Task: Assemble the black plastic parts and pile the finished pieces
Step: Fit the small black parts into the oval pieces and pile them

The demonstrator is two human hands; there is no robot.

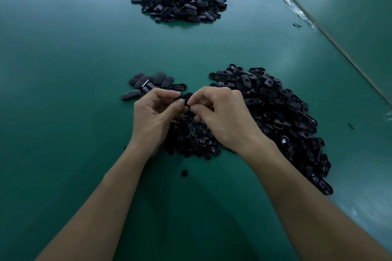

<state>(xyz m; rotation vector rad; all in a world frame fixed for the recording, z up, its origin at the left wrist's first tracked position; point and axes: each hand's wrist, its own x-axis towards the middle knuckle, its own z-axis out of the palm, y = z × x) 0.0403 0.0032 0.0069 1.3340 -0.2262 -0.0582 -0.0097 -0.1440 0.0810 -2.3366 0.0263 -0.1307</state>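
Both hands are close together over the green table [63, 70], pinching one black part [187, 96] between them. The left hand [157, 110] has its thumb and curled fingers on the part's left end, and the right hand [220, 116] does the same on the right end. So both grips are clamped on that one part. From what shows, its long axis runs side to side, hand to hand, roughly level with the table. Most of it is buried under fingers, so I can't tell which face is up or which end is which.

Right under the grip, toward the wrists, sits a low pile of small bits [191, 140], with one stray bit [184, 172] lying alone nearer the body. Just right of the grip is a long pile of oval shells [286, 121] that curves back along the right forearm. Lots of them lie with a hole showing.

Just beyond the grip and a little left there's a small cluster of closed ovals [148, 85] — smooth backs up, mostly flat, long axes pointing all sorts of ways. Well beyond the grip is a big heap [182, 0] that looks like the same closed ovals. A second table [350, 17] butts up far off to the right.
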